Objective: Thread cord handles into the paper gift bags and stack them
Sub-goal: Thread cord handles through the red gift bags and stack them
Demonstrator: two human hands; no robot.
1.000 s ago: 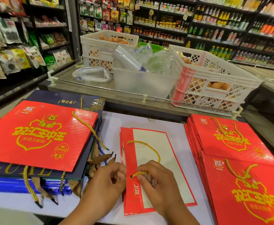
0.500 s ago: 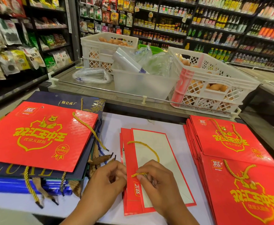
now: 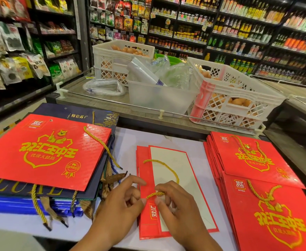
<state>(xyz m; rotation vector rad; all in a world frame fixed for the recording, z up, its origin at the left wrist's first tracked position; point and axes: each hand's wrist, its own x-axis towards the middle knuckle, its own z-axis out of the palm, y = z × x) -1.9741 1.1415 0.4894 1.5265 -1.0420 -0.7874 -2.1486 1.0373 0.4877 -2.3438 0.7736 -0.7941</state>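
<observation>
Head view: a flat red gift bag (image 3: 168,192) lies folded on the white table (image 3: 193,147) right in front of the person, white side panel up. A gold cord (image 3: 164,166) arcs over it; far end seems to go in near the bag's top edge, though I can't make out the hole. Right hand (image 3: 181,211) pinches the near end of the cord btwn thumb and forefinger, clamped on it, just over the red strip. Left hand (image 3: 119,203) sits beside it w/ fingers loosely curled and the forefinger stretched toward the cord tip; whether it's touching the cord or the bag edge I can't tell, probably steadying the paper. Stack of finished bags (image 3: 257,187) to the right, cords already in. Another pile (image 3: 45,151) to the left, red bag on top of dark blue ones, cords hanging off the near edge.

Risks from here, as I judge it: the cord tip may fray or miss the punched hole if fed at an angle; pulling too hard could drag the far end back out since no knot is visible; the bag may slide on the smooth table if the left hand lets go, and paper around the hole could tear
</observation>
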